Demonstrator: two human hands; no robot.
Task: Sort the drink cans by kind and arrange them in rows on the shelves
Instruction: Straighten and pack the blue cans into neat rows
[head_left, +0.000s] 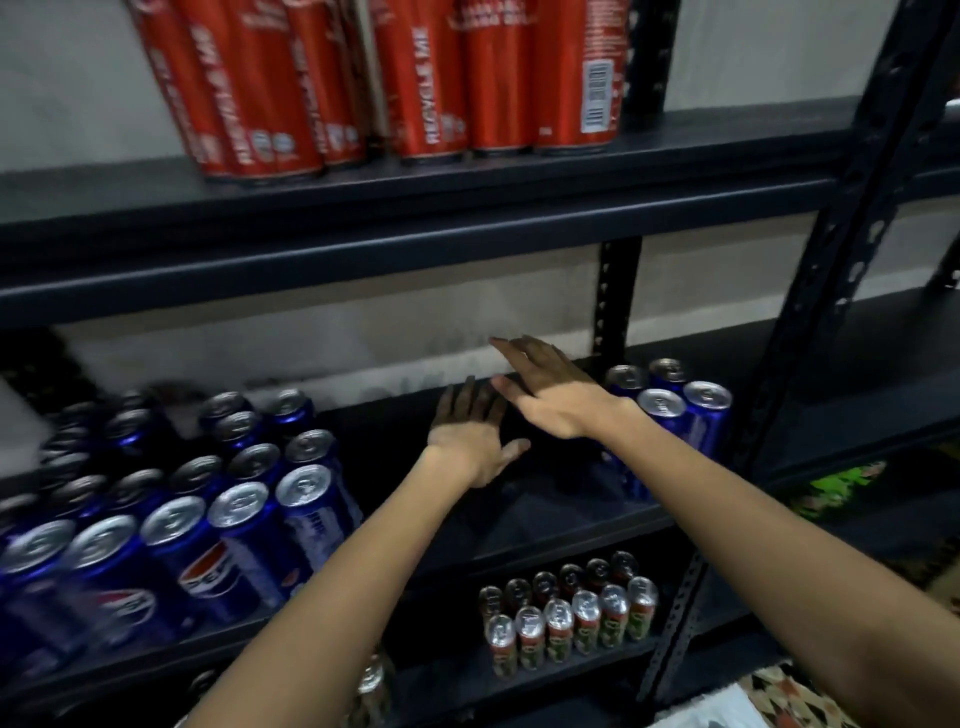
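Note:
Both my hands reach into the bare middle of the dark middle shelf (545, 509). My left hand (475, 431) lies flat with straight fingers, palm down, holding nothing. My right hand (550, 395) hovers just right of it, fingers spread and straight, also holding nothing. Several blue cans (218, 519) stand in rows on the left of this shelf. A small group of blue cans (675, 410) stands at the right, just behind my right wrist. Several tall red cans (395, 78) stand on the shelf above. Small red-and-green cans (566, 618) stand in two rows on the shelf below.
Black perforated uprights of the rack (831, 270) rise at the right, with a back post (615, 306) behind my right hand. A pale wall lies behind the shelves. A patterned cloth (789, 696) shows at the bottom right, and something green (841, 483) on a side shelf.

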